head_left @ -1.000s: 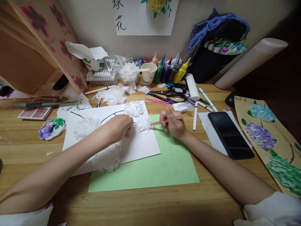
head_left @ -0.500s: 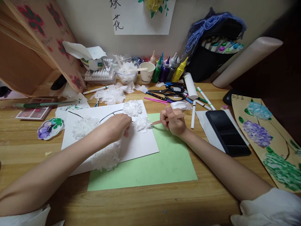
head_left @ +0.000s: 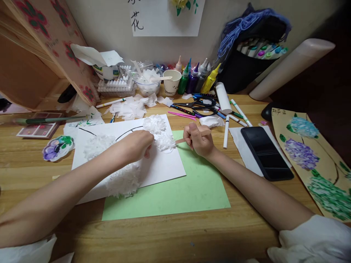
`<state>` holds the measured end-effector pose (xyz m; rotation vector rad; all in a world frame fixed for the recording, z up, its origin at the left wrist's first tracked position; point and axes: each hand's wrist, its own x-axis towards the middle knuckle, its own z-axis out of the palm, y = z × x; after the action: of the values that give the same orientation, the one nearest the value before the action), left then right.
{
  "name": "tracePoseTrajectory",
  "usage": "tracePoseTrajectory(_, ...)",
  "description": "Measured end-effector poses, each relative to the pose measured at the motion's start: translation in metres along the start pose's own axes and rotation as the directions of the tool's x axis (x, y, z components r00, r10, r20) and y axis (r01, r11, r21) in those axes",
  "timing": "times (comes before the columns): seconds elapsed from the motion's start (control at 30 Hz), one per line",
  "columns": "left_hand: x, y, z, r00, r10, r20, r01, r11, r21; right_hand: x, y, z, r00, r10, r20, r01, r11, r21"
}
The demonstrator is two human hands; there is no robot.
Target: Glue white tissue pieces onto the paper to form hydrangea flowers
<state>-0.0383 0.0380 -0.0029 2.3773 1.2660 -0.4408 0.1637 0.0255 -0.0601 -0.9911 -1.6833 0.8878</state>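
Observation:
My left hand (head_left: pixel 138 145) is over the white paper (head_left: pixel 161 166), its fingers curled down beside a ruffled white paper flower (head_left: pixel 164 141). Whatever sits between those fingertips is hidden. A flat wooden craft stick (head_left: pixel 180 141) is gripped in my right hand (head_left: pixel 199 139), with its tip at the right side of that flower. More white ruffled flowers (head_left: pixel 124 180) lie on the sheet, partly behind my left forearm, and black stem lines (head_left: pixel 127 132) are drawn there. Under the white paper lies a green sheet (head_left: pixel 175 199).
Torn white paper bits (head_left: pixel 131 107), scissors (head_left: pixel 201 104), markers (head_left: pixel 226 132) and a paper cup (head_left: pixel 172 82) spread along the back, near paint bottles (head_left: pixel 211 78). To the right are a black phone (head_left: pixel 265 153) and a painted flower sheet (head_left: pixel 301 155); a paint palette (head_left: pixel 58 148) is at left.
My right hand has shifted slightly left with the craft stick, bringing its tip closer against the flower. My left hand stays nearly in place. The view has tilted a little.

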Motion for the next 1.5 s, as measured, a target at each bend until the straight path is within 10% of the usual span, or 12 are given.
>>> tracePoseTrajectory(1.03, 0.003, -0.003, 0.002, 1.000, 0.017, 0.023, -0.019, 0.996, 0.085, 0.002, -0.002, -0.001, 0.992, -0.102, 0.078, 0.105, 0.994, -0.037)
tracePoseTrajectory(1.2, 0.003, -0.008, 0.006, 1.000, 0.002, 0.005, -0.002, 1.000, 0.024, 0.011, -0.001, -0.010, 0.983, 0.080, -0.164, -0.040, 0.972, 0.233)
tracePoseTrajectory(1.4, -0.008, -0.035, -0.007, 0.984, -0.054, -0.171, 0.036, 0.994, -0.106, 0.015, 0.011, -0.007, 0.940, 0.225, -0.255, -0.080, 0.875, 0.477)
tracePoseTrajectory(1.5, -0.004, -0.057, -0.017, 0.886, -0.232, -0.402, 0.216, 0.973, -0.084, 0.012, 0.016, 0.001, 0.933, 0.270, -0.238, -0.124, 0.862, 0.492)
